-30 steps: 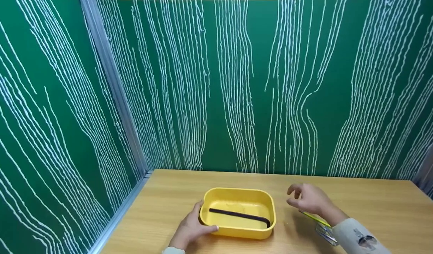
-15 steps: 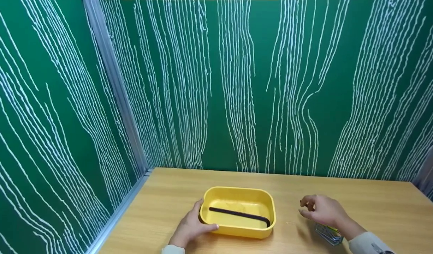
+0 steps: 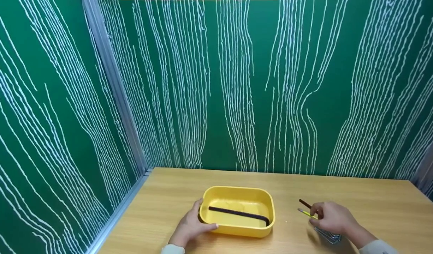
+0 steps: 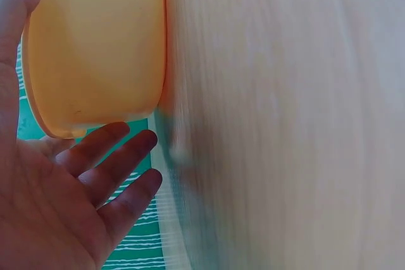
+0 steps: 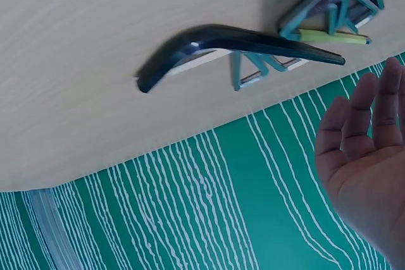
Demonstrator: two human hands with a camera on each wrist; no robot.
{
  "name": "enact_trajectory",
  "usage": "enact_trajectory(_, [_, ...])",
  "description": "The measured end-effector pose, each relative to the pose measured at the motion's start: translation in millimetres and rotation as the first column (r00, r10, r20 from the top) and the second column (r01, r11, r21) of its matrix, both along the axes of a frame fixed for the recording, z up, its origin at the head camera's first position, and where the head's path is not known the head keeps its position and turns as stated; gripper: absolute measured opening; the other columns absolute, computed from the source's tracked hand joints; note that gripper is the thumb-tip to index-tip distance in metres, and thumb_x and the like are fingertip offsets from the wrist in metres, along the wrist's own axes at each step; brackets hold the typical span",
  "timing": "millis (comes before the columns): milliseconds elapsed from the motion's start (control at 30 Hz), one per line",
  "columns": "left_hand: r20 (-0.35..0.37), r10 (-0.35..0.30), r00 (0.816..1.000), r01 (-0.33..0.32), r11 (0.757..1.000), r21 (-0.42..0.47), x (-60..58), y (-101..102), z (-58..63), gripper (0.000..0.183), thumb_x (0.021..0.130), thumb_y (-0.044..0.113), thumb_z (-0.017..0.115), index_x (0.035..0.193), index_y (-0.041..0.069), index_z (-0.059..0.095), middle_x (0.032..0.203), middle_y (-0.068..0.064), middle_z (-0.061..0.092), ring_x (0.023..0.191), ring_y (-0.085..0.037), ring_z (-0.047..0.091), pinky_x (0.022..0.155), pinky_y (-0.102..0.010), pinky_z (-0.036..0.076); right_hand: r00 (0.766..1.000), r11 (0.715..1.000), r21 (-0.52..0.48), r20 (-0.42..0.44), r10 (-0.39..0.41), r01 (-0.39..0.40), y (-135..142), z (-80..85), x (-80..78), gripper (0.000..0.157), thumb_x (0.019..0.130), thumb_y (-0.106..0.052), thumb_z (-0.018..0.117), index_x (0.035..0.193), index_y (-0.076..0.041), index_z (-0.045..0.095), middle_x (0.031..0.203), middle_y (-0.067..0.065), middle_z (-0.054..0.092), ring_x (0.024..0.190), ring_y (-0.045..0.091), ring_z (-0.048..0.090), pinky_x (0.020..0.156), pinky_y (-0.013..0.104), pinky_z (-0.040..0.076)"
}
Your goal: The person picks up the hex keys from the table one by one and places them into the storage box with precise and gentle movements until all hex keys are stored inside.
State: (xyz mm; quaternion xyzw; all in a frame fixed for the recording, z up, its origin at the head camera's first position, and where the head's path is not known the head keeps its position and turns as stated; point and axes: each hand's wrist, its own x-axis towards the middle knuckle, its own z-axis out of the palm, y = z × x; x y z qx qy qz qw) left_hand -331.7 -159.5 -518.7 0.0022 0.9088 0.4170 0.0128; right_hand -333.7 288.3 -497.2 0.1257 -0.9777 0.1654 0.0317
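Observation:
My left hand [image 3: 191,225] holds a yellow plastic box [image 3: 237,231] at its left end. In the left wrist view its thumb lies at the rim and several fingers spread beside the end wall. A long black hex key [image 3: 237,213] with a bent end lies inside. My right hand [image 3: 334,219] hovers over several small silver hex keys [image 3: 331,237], fingers loosely bent. Past its fingertips show a dark hex key [image 3: 304,203] and a slim yellow-green stick [image 3: 306,213] with a grey tip. In the right wrist view a gap separates the fingers from the black hex key [image 5: 234,40].
The wooden table [image 3: 188,178] ends at green walls [image 3: 230,141] with wavy white lines, behind and to the left. A metal post [image 3: 114,77] stands at the left corner. A tiny light speck [image 3: 286,222] lies right of the box.
My right hand has moved right and toward me, uncovering the dark hex key and the yellow-green stick's tip. The left hand and the box have stayed nearly still.

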Motion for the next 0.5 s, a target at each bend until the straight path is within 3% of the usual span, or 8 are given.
enact_trajectory(300, [-0.004, 0.001, 1.000, 0.000, 1.000, 0.006, 0.1, 1.0, -0.2, 0.111, 0.044, 0.060, 0.075, 0.136, 0.027, 0.025, 0.135, -0.004, 0.039, 0.120, -0.021, 0.039, 0.100, -0.049, 0.027, 0.987, 0.996, 0.027, 0.131, -0.092, 0.089, 8.0, -4.9, 7.7, 0.021, 0.066, -0.043, 0.069, 0.069, -0.026, 0.058, 0.063, -0.006, 0.050, 0.058, 0.011, 0.044, 0.047, 0.025, 0.030])
enact_trajectory(500, [-0.047, -0.018, 0.999, 0.018, 1.000, 0.001, 2.2, -1.4, -2.1, 0.108, 0.046, 0.059, 0.075, 0.136, 0.027, 0.025, 0.133, -0.004, 0.042, 0.117, -0.020, 0.041, 0.098, -0.047, 0.029, 0.984, 0.994, 0.047, 0.147, -0.103, 0.097, 11.1, -6.6, 14.1, 0.021, 0.066, -0.043, 0.069, 0.067, -0.025, 0.058, 0.061, -0.007, 0.050, 0.054, 0.010, 0.044, 0.045, 0.024, 0.029])
